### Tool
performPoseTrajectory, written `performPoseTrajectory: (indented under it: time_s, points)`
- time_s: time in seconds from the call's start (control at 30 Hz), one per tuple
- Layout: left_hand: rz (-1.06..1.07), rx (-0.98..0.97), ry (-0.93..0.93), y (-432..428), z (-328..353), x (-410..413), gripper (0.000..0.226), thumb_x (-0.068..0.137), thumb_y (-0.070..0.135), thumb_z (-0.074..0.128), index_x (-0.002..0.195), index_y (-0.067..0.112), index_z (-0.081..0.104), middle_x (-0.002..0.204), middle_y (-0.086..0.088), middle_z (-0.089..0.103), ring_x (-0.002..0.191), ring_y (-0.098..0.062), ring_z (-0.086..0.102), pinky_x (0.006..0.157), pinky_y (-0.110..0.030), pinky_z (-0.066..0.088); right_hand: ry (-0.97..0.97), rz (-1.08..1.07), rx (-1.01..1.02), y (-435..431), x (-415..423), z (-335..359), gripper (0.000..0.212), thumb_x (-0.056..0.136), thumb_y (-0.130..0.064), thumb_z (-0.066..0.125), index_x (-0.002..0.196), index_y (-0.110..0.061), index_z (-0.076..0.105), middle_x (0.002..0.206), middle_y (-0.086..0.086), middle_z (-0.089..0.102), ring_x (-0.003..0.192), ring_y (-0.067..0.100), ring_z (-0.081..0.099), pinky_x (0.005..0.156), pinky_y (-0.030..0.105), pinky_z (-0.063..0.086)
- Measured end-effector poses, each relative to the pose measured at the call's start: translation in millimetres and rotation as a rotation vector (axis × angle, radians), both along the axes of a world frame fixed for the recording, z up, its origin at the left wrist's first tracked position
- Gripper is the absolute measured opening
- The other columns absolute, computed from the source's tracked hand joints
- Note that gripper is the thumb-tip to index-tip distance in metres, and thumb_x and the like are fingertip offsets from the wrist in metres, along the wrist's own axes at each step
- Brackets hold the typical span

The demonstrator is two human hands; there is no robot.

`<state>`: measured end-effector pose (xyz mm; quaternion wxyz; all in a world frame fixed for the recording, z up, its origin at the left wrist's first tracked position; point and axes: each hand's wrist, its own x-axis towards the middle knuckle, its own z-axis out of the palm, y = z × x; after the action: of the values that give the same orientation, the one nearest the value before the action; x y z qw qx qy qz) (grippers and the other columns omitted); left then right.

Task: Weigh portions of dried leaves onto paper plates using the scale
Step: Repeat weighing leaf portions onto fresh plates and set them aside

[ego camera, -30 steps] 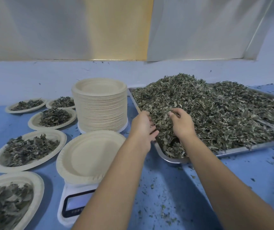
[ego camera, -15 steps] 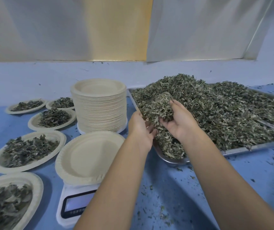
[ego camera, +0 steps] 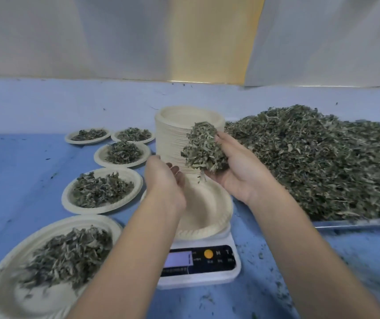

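My right hand is cupped palm-up round a clump of dried leaves, held above an empty paper plate. That plate sits on a white digital scale with a lit display. Just left of the clump, my left hand hovers over the plate's left side with relaxed fingers and holds nothing. On the right, a big heap of dried leaves fills a metal tray.
A tall stack of empty paper plates stands behind the scale. Several plates with leaf portions lie to the left, the nearest at the front and another behind it. Leaf crumbs dot the blue table.
Both hands scooped a clump out of the tray heap and swung left. The clump now rests in my right hand over the plate on the scale, and my left hand has come off it.
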<state>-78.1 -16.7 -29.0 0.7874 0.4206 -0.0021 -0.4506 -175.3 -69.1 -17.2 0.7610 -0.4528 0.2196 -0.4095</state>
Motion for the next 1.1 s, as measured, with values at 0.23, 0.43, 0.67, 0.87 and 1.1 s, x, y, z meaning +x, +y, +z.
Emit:
performPoseTrajectory:
  time_s: [0.23,0.43,0.67,0.87,1.1]
  points:
    - [0.106,0.038,-0.195,11.8,0.8,18.4,0.029,0.100,0.026,0.032,0.080,0.013,0.049,0.076,-0.001,0.050,0.060,-0.007,0.042,0.045,-0.014,0.037,0.521,-0.193,-0.644,7.6,2.6,-11.5,0.013,0.096,-0.023,0.055,0.105,-0.024,0.063,0.098,-0.007,0.068,0.092,0.011,0.063,0.082,0.018,0.048]
    - [0.219,0.081,-0.311,16.5,5.3,24.6,0.028,0.097,0.022,0.034,0.069,0.023,0.035,0.069,0.005,0.036,0.057,-0.007,0.033,0.055,-0.021,0.026,0.835,-0.121,-1.019,10.7,5.2,-18.4,0.019,0.095,-0.029,0.057,0.113,-0.028,0.064,0.102,-0.017,0.063,0.095,0.001,0.055,0.073,0.002,0.038]
    - [0.232,0.069,-0.306,17.5,6.9,30.3,0.031,0.096,0.017,0.034,0.065,0.022,0.033,0.066,0.005,0.035,0.053,-0.006,0.029,0.050,-0.019,0.025,0.932,0.011,-1.158,10.8,7.9,-26.1,0.031,0.093,-0.030,0.060,0.123,-0.026,0.065,0.121,-0.012,0.065,0.092,-0.016,0.042,0.075,-0.009,0.030]
    - [0.228,0.095,-0.294,18.3,6.2,30.7,0.023,0.093,0.015,0.036,0.070,0.020,0.038,0.070,0.004,0.040,0.056,-0.008,0.034,0.050,-0.019,0.028,0.938,0.080,-1.149,9.8,7.0,-26.3,0.032,0.097,-0.027,0.054,0.127,-0.021,0.061,0.126,-0.009,0.063,0.104,-0.011,0.047,0.077,-0.011,0.028]
    - [0.174,0.087,-0.301,19.3,4.0,28.5,0.025,0.094,0.015,0.035,0.070,0.019,0.039,0.071,0.004,0.042,0.057,-0.008,0.037,0.050,-0.019,0.030,0.792,-0.035,-1.027,9.4,2.7,-17.8,0.028,0.099,-0.027,0.050,0.122,-0.027,0.065,0.119,-0.016,0.065,0.102,-0.009,0.055,0.080,-0.003,0.036]
